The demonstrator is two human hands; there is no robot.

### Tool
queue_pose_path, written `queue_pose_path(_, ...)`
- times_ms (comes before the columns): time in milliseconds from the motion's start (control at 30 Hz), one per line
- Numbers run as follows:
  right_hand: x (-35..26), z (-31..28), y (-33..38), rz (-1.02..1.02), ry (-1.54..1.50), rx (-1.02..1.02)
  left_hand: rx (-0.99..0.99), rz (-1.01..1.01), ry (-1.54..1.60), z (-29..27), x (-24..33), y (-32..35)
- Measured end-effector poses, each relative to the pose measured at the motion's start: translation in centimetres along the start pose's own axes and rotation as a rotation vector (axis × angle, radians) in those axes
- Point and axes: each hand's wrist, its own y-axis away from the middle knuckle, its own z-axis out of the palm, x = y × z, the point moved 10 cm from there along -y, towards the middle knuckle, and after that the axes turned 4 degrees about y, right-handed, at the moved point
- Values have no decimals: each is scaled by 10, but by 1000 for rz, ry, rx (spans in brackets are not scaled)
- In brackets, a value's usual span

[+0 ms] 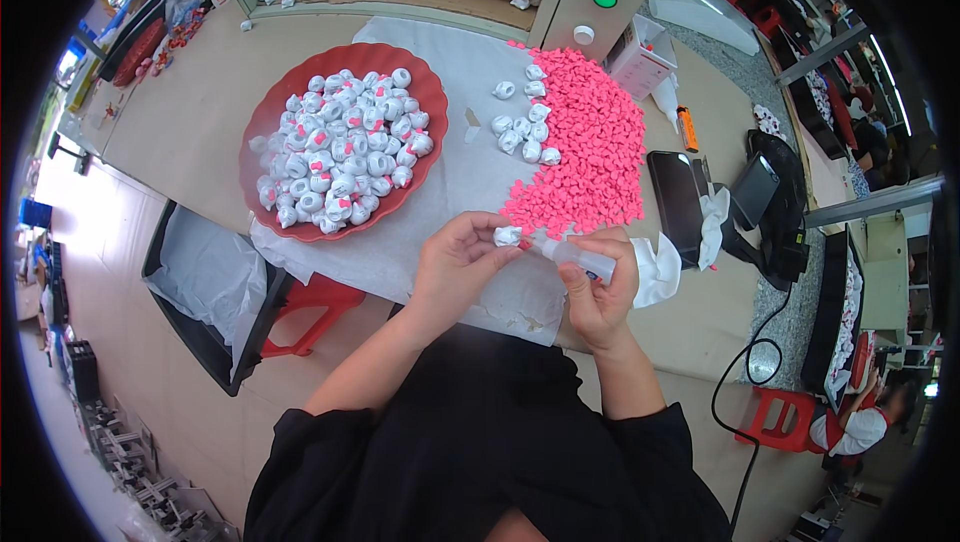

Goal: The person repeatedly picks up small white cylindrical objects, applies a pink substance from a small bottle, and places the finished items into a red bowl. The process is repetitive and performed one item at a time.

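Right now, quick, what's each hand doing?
Left hand: closed, pinching a small white piece in its fingertips.
Right hand: closed around a small clear bottle, its tip at the white piece.

We have both bare forearms coming up from black sleeves at the lower edge, angled inward so that our hands meet in front of our chest. Our left hand (455,260) is curled, palm turned rightward, its thumb and fingertips (500,247) pinched together. Our right hand (600,287) is closed in a loose fist, knuckles outward, thumb pointing toward the left hand. The two hands are just beside each other.
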Motion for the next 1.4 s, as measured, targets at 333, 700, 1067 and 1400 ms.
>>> queue_pose_path(333, -2, 0, -1, 15, -24, 6, 10, -10, 4, -1, -2, 0)
queue_pose_path(700, -3, -2, 0, -22, 11, 22, 26, -5, -1, -3, -3, 0)
queue_pose_path(1067, -1, -3, -1, -3, 16, 13, 39, -24, 26, -1, 0, 0)
queue_pose_path(1400, 6, -3, 1, 78, -61, 5, 28, 4, -8, -2, -1, 0)
